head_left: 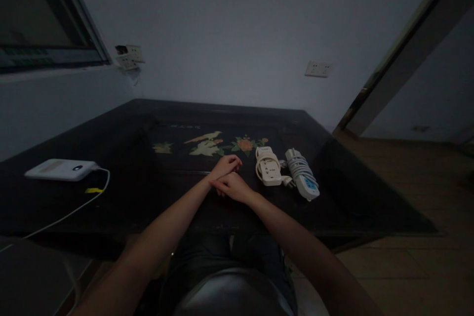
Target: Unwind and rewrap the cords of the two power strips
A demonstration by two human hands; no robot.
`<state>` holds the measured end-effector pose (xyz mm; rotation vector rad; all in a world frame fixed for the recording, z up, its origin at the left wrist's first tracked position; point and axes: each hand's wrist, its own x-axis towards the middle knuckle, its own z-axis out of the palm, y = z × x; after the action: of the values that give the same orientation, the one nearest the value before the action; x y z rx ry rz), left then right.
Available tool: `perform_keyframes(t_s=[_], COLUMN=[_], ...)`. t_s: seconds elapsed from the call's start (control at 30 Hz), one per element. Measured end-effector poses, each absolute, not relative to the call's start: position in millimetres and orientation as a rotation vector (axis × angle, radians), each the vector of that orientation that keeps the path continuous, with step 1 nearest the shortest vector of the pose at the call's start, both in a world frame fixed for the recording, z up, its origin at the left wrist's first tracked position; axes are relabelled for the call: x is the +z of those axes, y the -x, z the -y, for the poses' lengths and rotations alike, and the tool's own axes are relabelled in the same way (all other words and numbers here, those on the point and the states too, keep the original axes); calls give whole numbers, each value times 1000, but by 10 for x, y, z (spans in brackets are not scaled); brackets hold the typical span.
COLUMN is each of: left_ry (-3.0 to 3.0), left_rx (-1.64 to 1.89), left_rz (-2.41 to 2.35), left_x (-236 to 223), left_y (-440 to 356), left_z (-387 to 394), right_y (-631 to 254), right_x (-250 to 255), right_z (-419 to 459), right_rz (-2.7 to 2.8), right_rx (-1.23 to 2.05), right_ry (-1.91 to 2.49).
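Observation:
My left hand (226, 164) rests on the dark table with its fingers loosely curled and nothing visible in them. Just below it, my right hand (235, 186) lies against the left wrist, its fingers bent inward and no object showing in them. To the right of both hands sits a cream power strip (271, 172) with its cord wound around it and its plug beside it. Close by on its right is a white power strip (308, 186) with blue sockets, wrapped in a grey cord. Neither hand touches the strips.
The black table (177, 197) has a painted bird and flowers. At its left lie a white device (61, 170) with a cable running off the near edge and a yellow scrap (94, 190). Wall sockets (318, 69) are on the back wall; another socket group (129, 56) hangs near the window.

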<state>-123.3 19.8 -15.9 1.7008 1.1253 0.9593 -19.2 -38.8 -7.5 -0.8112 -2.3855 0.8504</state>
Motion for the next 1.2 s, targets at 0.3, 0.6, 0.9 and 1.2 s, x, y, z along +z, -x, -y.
perform_keyframes(t_s=[0.3, 0.6, 0.9, 1.2], left_ry=[-1718, -1706, -1724, -1724], left_rx=[930, 927, 934, 933], left_rz=[-1141, -1144, -1143, -1133], left_x=[-143, -125, -139, -103], left_y=[1238, 1236, 1234, 1231], left_z=[-197, -183, -192, -164], right_y=[191, 184, 186, 184], right_x=[-71, -47, -33, -24], right_z=[392, 405, 411, 417], right_rz=[2381, 2406, 2414, 2413], right_rx=[854, 842, 834, 823], right_ry=[793, 815, 833, 825])
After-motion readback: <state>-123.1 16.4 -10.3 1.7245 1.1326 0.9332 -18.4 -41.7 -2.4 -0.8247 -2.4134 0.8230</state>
